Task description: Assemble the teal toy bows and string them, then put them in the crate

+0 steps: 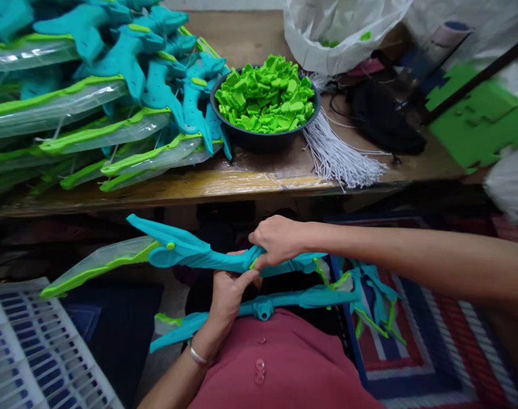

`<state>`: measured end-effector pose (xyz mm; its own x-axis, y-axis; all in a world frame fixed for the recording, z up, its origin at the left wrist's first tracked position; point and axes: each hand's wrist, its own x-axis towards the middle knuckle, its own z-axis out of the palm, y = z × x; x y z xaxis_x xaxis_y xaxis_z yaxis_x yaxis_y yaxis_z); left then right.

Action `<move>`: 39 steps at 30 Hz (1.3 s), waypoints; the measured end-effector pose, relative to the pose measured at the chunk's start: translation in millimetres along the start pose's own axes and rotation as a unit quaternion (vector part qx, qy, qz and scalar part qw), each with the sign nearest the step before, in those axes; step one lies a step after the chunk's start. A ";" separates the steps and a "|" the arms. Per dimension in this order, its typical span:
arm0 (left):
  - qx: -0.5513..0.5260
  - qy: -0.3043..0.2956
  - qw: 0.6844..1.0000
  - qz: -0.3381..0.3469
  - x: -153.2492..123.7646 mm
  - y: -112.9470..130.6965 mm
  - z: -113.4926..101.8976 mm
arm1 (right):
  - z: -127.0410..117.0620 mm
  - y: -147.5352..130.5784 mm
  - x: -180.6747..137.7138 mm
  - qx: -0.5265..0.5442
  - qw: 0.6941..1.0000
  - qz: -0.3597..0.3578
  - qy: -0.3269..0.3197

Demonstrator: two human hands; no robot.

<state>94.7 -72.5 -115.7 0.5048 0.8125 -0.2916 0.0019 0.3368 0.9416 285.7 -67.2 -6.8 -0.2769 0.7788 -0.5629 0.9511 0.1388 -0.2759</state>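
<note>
A long turquoise plastic toy bow (191, 250), with a green-edged clear blade at its left end, lies across in front of my body. My left hand (231, 292) is closed around its middle from below, thumb on top. Curled over the same middle part, my right hand (280, 241) grips it from above. A small green piece (254, 263) shows on the bow by the thumbs; whether fingers pinch it I cannot tell. Nearer my body a second turquoise toy bow (301, 299) rests across my lap, partly hidden by my left hand and forearm.
Many similar bows (126, 57) are piled on the table's left. A dark bowl (263, 139) holds green plastic pieces. White strings (339, 150), a white bag (344, 45) and a green slab (476, 113) lie rightward. A white plastic crate (41, 341) stands at lower left.
</note>
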 end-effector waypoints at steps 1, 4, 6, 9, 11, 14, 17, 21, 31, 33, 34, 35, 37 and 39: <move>0.004 0.006 1.000 0.001 0.0 -1.6 0.3 | 0.7 -2.4 0.6 -0.002 1.000 0.007 0.006; 0.040 0.023 0.999 0.015 3.2 -5.0 1.1 | 8.5 -2.7 4.2 0.038 0.998 0.046 0.028; 0.063 0.029 0.997 0.025 7.2 -6.1 1.5 | 14.3 2.8 7.7 0.073 0.995 0.063 0.034; 0.078 0.001 0.997 0.025 12.6 -5.1 0.9 | 18.6 13.1 10.6 0.101 0.992 0.069 0.036; 0.074 -0.017 0.997 0.013 14.4 -3.2 0.0 | 18.5 17.1 9.7 0.099 0.992 0.068 0.038; 0.054 -0.025 0.998 0.007 13.8 -0.4 -0.8 | 17.1 17.8 5.5 0.091 0.993 0.058 0.039; 0.039 -0.031 0.999 0.013 10.9 1.0 -0.7 | 15.4 15.8 1.9 0.087 0.994 0.053 0.031; 0.029 -0.041 0.999 0.020 7.3 1.8 -1.3 | 12.9 13.1 0.5 0.087 0.994 0.059 0.015; 0.048 -0.083 0.995 -0.012 14.1 -3.9 0.1 | 22.7 8.3 -12.6 0.040 0.993 0.092 0.057; -0.052 -0.122 0.988 -0.083 15.3 -0.7 -2.6 | 20.7 1.8 -17.6 0.017 0.993 0.085 0.083; -0.118 -0.140 0.975 -0.128 15.4 1.7 -4.6 | 18.1 -2.2 -19.7 0.008 0.993 0.068 0.096; -0.184 -0.150 0.956 -0.173 15.2 4.3 -6.9 | 13.8 -5.8 -21.4 0.004 0.995 0.038 0.096; -0.283 -0.137 0.919 -0.239 14.5 9.4 -10.9 | -0.9 -8.5 -22.5 0.030 0.997 -0.054 0.047; -0.315 -0.097 0.906 -0.265 13.4 13.4 -13.1 | -24.9 0.6 -19.9 0.086 0.987 -0.133 0.009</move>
<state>90.2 -50.8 -109.1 0.7201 0.3790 -0.5813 -0.1740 0.9095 0.3774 295.2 -67.4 23.6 -0.5105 0.7391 -0.4394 0.8073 0.2361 -0.5409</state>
